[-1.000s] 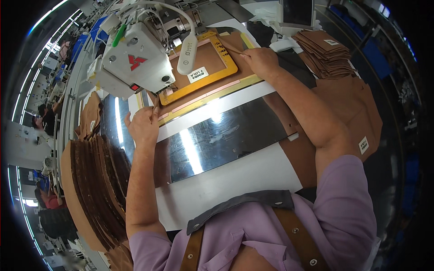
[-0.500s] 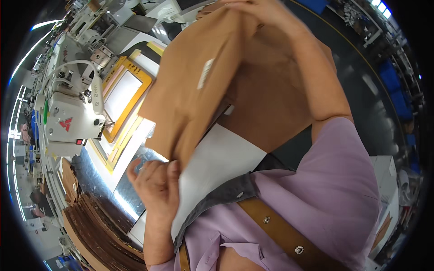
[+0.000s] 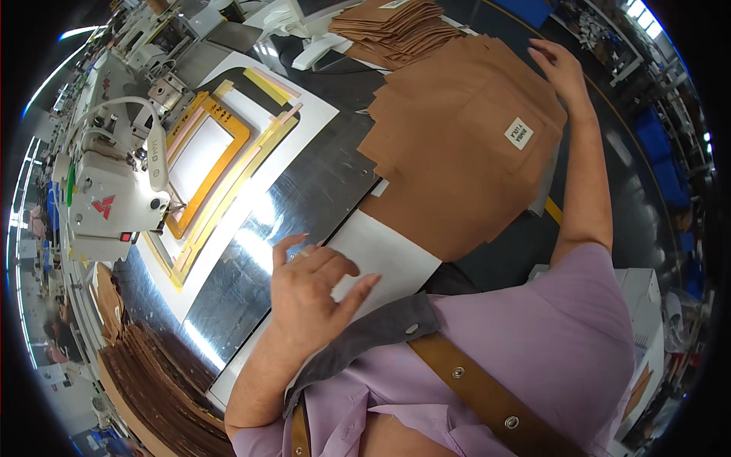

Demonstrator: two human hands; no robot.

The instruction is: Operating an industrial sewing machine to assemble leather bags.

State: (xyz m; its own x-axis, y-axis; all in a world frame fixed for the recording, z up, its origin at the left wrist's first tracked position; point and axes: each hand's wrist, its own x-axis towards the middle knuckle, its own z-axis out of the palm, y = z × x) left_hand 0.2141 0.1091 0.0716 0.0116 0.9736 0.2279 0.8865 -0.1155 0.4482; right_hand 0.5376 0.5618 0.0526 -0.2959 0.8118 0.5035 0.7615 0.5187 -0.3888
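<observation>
A fanned stack of brown fabric panels [image 3: 434, 145] lies on the right part of the work surface, and a white label [image 3: 518, 134] shows on its top panel. My right hand [image 3: 562, 72] hovers off the stack's far right edge, fingers stretched out and empty. My left hand [image 3: 312, 289] is above the near edge of the metal table [image 3: 320, 164], with bent fingers spread apart and nothing in them. Beneath and beside it lies a white board [image 3: 400, 247], partly covered by the stack.
At left stands a white sewing machine [image 3: 114, 202] with an orange frame [image 3: 234, 131] on a white template sheet [image 3: 308, 122]. Another brown pile [image 3: 392, 34] sits at the far side. Dark brown pieces [image 3: 156, 388] are stacked at near left.
The brown panel that both hands held up has been let go and now lies on the stack. My right hand moved right, and my left moved slightly right and opened.
</observation>
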